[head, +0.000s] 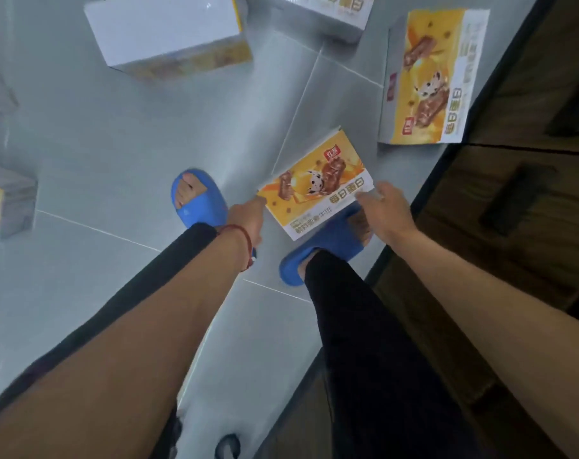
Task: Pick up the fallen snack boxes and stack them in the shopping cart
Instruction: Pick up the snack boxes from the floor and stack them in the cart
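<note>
- Lifting looks to be the step in hand: the held snack box (314, 190) is caught between both hands, above a blue slipper (327, 240).
- It's gripped at one corner by the left hand (248, 220). The right hand (389, 212) is laid on the opposite edge, but whether those fingers are curled under can't be told.
- It's best kept flat and supported underneath before being carried, since the cart isn't seen.
- Another fallen box (430, 77) is left just beyond the right hand.
- Big Chinese characters are printed on both, likely 每日蛋白; the red logo can't be read.
</note>
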Motion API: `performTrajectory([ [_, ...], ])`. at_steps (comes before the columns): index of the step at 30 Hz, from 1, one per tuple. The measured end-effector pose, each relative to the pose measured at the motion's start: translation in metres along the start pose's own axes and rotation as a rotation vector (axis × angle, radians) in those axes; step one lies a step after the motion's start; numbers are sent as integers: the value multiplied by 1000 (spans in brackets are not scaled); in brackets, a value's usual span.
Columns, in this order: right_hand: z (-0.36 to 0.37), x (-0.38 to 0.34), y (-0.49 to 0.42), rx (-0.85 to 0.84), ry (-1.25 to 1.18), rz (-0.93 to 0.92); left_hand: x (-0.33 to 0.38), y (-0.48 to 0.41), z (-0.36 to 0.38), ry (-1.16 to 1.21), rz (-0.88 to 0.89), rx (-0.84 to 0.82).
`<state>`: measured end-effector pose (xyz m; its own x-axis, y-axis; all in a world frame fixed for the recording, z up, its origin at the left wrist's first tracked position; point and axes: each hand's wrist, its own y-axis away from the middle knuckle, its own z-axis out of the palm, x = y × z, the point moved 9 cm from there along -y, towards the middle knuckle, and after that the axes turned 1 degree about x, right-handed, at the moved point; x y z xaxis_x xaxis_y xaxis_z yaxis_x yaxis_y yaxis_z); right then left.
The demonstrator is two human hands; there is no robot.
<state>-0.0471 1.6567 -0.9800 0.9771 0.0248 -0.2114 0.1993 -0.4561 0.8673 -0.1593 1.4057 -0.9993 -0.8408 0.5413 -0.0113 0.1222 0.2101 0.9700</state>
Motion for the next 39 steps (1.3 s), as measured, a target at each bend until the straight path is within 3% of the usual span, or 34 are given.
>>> performTrajectory([
  [9,40,4,-130,-11,23,-50,-18,-115,64,325,-195,-47],
  [13,48,-2,-144,9,3,-84,-22,-137,71,415,-177,14],
  [17,47,-1,-132,16,-59,-8,-25,-126,59,411,-129,60],
  [23,24,-8,-67,40,-262,44,3,-62,27,398,17,75],
  [28,4,-12,-1,-38,-405,109,27,19,-11,362,115,33],
  [32,-7,-25,73,-102,-549,137,27,44,-61,357,179,122],
  [39,-46,-65,222,-121,-722,-14,65,241,-109,142,333,27],
])
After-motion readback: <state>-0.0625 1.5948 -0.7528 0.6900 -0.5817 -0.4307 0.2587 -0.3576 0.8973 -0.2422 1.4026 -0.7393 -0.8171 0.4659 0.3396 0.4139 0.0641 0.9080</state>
